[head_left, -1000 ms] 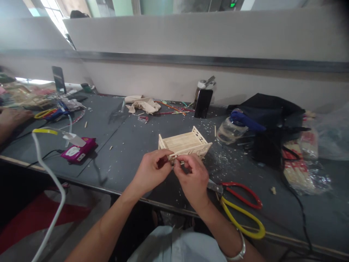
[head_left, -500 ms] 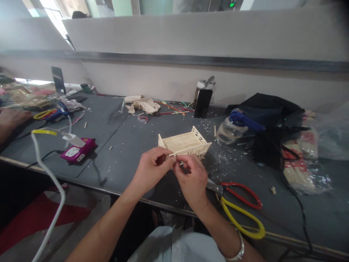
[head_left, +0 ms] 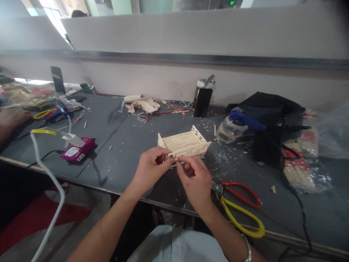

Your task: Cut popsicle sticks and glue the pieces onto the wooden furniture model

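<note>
A small bed-shaped model of pale wooden sticks (head_left: 182, 140) stands on the dark table just beyond my hands. It has a slatted floor, a cut-out end panel and a low railing on the near side. My left hand (head_left: 152, 164) pinches a short thin wooden stick (head_left: 175, 158) between thumb and forefinger, in front of that railing. Close by on the right, my right hand (head_left: 195, 178) has its thumb and forefinger together at the stick's end. What lies between those fingertips is too small to make out. Large scissors (head_left: 242, 209) with red and yellow handles lie beside my right wrist.
A magenta box (head_left: 77, 150) with a cable lies left. Behind stand a phone (head_left: 203, 103) and a bottle. A blue glue gun (head_left: 247, 120) rests over a clear jar (head_left: 228, 131). Bagged sticks (head_left: 297, 169) lie right. Another person's hand (head_left: 13, 120) is far left.
My right hand has shifted slightly right and its fingertips have drawn a little away from my left ones. My left hand and the stick model stay almost still.
</note>
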`<act>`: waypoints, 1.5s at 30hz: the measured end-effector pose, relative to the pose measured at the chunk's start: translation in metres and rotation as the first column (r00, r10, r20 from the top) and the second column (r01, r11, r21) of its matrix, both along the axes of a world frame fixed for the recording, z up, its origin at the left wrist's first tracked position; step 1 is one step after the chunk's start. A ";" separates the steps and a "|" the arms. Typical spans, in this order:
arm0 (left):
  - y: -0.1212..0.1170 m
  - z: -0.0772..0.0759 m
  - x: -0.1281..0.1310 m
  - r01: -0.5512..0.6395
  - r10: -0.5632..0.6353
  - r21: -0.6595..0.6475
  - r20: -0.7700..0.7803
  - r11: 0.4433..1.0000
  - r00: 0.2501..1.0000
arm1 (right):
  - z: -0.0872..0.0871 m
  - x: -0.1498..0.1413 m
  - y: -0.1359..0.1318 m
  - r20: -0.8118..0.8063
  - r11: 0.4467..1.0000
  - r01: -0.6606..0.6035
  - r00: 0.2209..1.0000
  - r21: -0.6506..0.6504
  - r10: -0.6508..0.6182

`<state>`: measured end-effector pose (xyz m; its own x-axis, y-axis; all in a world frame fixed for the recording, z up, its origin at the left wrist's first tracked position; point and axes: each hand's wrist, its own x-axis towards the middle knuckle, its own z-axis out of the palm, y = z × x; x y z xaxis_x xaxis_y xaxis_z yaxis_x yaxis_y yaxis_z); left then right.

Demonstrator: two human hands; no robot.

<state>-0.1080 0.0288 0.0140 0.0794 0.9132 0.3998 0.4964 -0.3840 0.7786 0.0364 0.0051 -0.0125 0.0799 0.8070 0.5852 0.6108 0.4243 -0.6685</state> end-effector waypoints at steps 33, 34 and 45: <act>0.000 0.003 -0.001 0.089 -0.085 0.062 -0.067 0.994 0.994 | 0.071 0.029 0.042 0.593 0.924 -0.379 0.753 0.038 0.285; 0.000 0.003 -0.001 0.089 -0.085 0.063 -0.065 0.994 0.994 | 0.072 0.028 0.043 0.600 0.918 -0.395 0.742 0.030 0.300; -0.001 0.006 0.000 0.081 -0.077 0.064 -0.071 0.995 0.995 | 0.075 0.029 0.056 0.622 0.886 -0.461 0.679 -0.052 0.390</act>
<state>-0.1082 0.0279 0.0196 0.1795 0.8744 0.4509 0.5137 -0.4742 0.7150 0.0653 0.0608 0.0629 -0.6522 0.5986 0.4652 0.6009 0.7823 -0.1643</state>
